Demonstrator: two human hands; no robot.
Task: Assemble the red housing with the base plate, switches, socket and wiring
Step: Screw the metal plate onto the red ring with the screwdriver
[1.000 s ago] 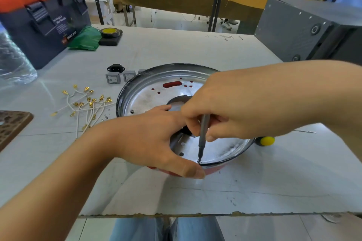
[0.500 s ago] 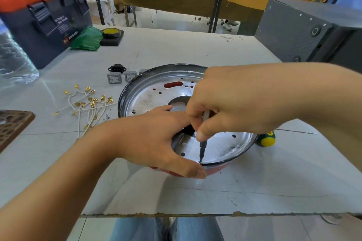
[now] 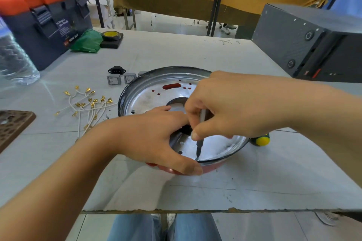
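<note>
The red housing [image 3: 207, 169] lies upside down mid-table with the round metal base plate [image 3: 148, 96] seated in it. My left hand [image 3: 154, 139] grips the housing's near rim, thumb on the red outer wall. My right hand [image 3: 231, 107] pinches a thin screwdriver [image 3: 199, 145] upright, its tip on a screw at the plate's near edge. Two grey rocker switches [image 3: 113, 80] and a black socket [image 3: 116, 70] lie behind the housing on the left. White wires with brass terminals [image 3: 88, 105] are spread further left.
A toolbox [image 3: 45, 19], green bag [image 3: 86, 42] and tape roll [image 3: 111, 35] stand at the back left, a plastic bottle [image 3: 13, 60] at the left edge. A dark case [image 3: 313, 43] fills the back right. A yellow-tipped tool handle [image 3: 261, 140] lies right of the housing.
My right hand has shifted slightly on the screwdriver, thumb and fingers turning it; the tip stays on the same screw. My left hand holds still on the rim.
</note>
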